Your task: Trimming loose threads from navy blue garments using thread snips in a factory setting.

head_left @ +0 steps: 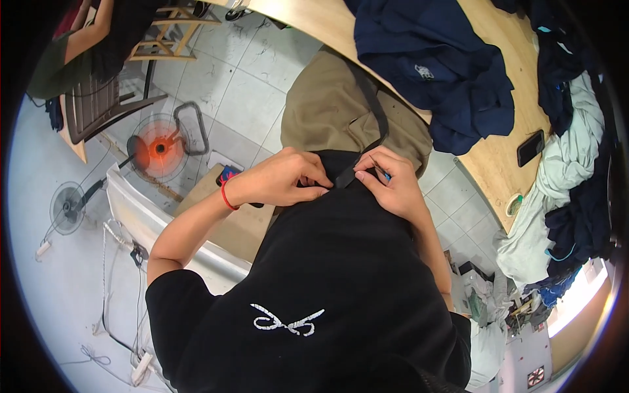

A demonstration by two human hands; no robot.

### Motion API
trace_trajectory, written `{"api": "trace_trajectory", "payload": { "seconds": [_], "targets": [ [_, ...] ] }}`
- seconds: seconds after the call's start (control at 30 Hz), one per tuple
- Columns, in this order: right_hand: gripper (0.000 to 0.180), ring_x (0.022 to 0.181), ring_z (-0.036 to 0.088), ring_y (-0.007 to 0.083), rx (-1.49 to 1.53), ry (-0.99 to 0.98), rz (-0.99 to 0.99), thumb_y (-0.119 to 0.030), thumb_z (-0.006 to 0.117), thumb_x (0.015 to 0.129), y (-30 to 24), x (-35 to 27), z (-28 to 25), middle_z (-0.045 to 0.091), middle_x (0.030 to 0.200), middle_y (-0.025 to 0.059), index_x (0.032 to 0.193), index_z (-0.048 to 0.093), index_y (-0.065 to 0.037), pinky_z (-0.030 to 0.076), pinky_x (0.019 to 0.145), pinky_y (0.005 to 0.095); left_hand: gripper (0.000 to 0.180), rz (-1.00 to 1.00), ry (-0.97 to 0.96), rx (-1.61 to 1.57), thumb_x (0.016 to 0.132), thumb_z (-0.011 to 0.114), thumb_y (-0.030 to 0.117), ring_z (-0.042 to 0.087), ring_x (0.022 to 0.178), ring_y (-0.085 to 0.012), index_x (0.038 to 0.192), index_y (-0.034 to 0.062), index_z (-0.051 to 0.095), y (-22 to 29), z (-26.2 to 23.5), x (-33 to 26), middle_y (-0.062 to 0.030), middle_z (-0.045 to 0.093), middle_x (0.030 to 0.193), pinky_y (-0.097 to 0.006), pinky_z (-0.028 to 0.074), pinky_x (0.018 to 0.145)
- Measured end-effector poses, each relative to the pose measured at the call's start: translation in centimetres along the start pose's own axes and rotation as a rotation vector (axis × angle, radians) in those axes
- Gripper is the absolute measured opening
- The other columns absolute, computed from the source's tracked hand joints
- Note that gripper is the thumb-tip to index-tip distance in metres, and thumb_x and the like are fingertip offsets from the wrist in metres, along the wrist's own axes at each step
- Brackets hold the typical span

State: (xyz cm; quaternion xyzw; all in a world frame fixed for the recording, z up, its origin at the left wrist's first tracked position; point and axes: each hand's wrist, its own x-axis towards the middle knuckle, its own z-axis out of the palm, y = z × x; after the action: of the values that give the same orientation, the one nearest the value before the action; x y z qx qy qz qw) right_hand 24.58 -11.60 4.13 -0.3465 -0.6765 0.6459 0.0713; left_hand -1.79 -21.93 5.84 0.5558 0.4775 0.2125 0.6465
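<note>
At my waist, both hands are drawn close together over black fabric (327, 159). My left hand (282, 178), with a red cord on its wrist, is closed in a pinch at the fabric; its fingertips partly hide what they grip. My right hand (395, 185) pinches a black strap (345, 177) just beside the left fingertips. From there the strap runs up across my khaki trousers (318, 98) toward the table edge. A thin dark object with a blue bit (385, 175) shows between the right fingers; its kind is unclear.
Ahead, a wooden table (472, 160) bears a navy garment (432, 65), a phone (531, 148), a tape roll (515, 205) and piled pale cloth (557, 190). An orange fan (160, 149) and a brown plastic chair (98, 108) are at left, near another person's arm (92, 36).
</note>
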Motion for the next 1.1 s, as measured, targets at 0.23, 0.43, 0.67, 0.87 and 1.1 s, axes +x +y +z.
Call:
{"api": "trace_trajectory", "payload": {
  "seconds": [0.23, 0.43, 0.67, 0.87, 1.1],
  "targets": [
    [0.008, 0.067, 0.048, 0.006, 0.015, 0.26, 0.068, -0.004, 0.077, 0.092, 0.6, -0.4, -2.8, 0.063, 0.08, -0.0004, 0.099, 0.075, 0.0, 0.038, 0.062, 0.0245, 0.019, -0.008, -0.172, 0.019, 0.084, 0.076, 0.004, 0.073, 0.08, -0.0323, 0.101, 0.0022, 0.082, -0.6, -1.3, 1.9, -0.017, 0.076, 0.088, -0.039, 0.056, 0.069],
    [0.009, 0.078, 0.058, 0.0034, 0.22, 0.829, 0.105, -0.004, 0.074, 0.099, 1.9, -1.6, -6.1, 0.07, 0.089, -0.0011, 0.106, 0.076, 0.001, 0.045, 0.072, 0.0204, 0.015, 0.017, -0.267, 0.129, 0.083, 0.077, 0.003, 0.074, 0.075, -0.0277, 0.097, 0.0019, 0.082, -0.1, -1.2, 2.4, -0.0145, 0.076, 0.088, -0.034, 0.057, 0.065],
    [0.012, 0.086, 0.066, 0.0099, 0.39, 0.911, 0.211, -0.008, 0.075, 0.099, 3.0, -3.0, -7.0, 0.073, 0.092, 0.004, 0.106, 0.076, 0.001, 0.051, 0.08, 0.0252, 0.016, 0.119, -0.334, 0.429, 0.079, 0.075, 0.005, 0.072, 0.083, -0.0366, 0.094, -0.0008, 0.078, 1.4, -0.3, 2.6, -0.015, 0.074, 0.091, -0.044, 0.058, 0.073],
    [0.014, 0.056, 0.041, -0.0011, 0.379, 0.9, 0.154, -0.012, 0.074, 0.1, 3.0, -2.6, -6.4, 0.071, 0.087, 0.0009, 0.109, 0.076, -0.002, 0.028, 0.049, 0.0203, 0.01, 0.125, -0.303, 0.676, 0.082, 0.075, 0.01, 0.071, 0.08, -0.037, 0.083, 0.0006, 0.071, 2.5, 0.7, 2.7, -0.0152, 0.067, 0.082, -0.046, 0.058, 0.072],
    [0.014, 0.055, 0.04, -0.0013, 0.421, 0.885, 0.172, -0.012, 0.074, 0.101, 2.8, -2.4, -6.5, 0.07, 0.086, 0.0008, 0.108, 0.075, -0.001, 0.027, 0.049, 0.0198, 0.011, 0.082, -0.21, 0.701, 0.077, 0.075, 0.012, 0.072, 0.079, -0.0374, 0.079, 0.0021, 0.072, 2.2, 1.4, 2.6, -0.0152, 0.07, 0.08, -0.048, 0.059, 0.07]
  ]
}}
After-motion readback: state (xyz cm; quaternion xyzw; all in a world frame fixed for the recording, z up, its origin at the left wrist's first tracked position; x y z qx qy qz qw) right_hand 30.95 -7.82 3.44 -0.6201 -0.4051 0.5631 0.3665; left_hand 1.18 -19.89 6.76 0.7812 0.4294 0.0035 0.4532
